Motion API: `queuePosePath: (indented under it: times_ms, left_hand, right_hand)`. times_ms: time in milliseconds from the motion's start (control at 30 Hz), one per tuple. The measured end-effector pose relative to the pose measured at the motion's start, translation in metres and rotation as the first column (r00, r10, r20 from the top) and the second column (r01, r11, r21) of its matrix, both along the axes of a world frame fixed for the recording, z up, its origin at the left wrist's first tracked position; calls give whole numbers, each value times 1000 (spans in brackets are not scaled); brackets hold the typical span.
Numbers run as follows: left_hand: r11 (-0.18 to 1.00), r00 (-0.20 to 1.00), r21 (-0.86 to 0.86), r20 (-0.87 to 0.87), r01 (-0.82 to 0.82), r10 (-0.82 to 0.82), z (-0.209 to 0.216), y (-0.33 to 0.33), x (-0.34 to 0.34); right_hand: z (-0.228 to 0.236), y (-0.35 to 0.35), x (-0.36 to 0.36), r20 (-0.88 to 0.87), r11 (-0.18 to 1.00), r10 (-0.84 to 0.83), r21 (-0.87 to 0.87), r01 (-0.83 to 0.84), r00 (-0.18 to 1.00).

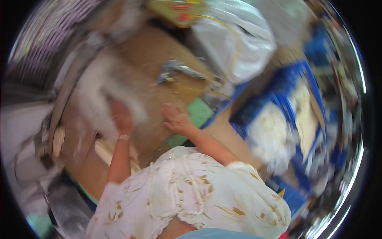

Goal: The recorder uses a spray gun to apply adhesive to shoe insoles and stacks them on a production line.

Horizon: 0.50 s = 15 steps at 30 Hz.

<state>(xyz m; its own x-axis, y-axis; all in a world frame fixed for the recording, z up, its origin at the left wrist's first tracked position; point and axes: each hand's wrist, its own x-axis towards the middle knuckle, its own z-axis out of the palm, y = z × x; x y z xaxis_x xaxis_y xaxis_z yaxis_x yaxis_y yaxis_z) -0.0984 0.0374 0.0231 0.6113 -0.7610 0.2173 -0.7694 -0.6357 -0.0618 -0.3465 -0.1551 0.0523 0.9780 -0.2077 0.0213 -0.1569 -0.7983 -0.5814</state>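
Observation:
Over the left part of a brown work table [139, 49], my left hand [121, 116] is at a white, soft-looking thing [93, 85]. Motion smears both, so I cannot tell its kind or whether the fingers grip it. My right hand [177, 117] hovers over or rests on the table beside a green mat [199, 111], its fingers loosely apart with nothing in them. Beyond it lies a silver gun-shaped tool [183, 68] with blue and yellow parts, and a thin yellow hose [199, 89] runs near it.
A yellow box [179, 12] and a large white plastic bag [238, 44] stand at the far side. To the right, blue crates [258, 109] hold white bagged items [272, 133]. Pale elongated pieces [104, 151] lie near my left forearm.

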Motion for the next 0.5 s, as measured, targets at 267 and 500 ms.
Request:
queuePosePath:
  times_ms: [267,500]
  left_hand:
    - [983,904,-54,-406,-173,137,82,5,-77]
    - [782,869,-401,-349,-477,351,119,86,-130]
  right_hand:
    - [13,-27,-8,100,968,-245,-23,249,964]
    - [3,-71,10,-315,868,-285,316,383,905]
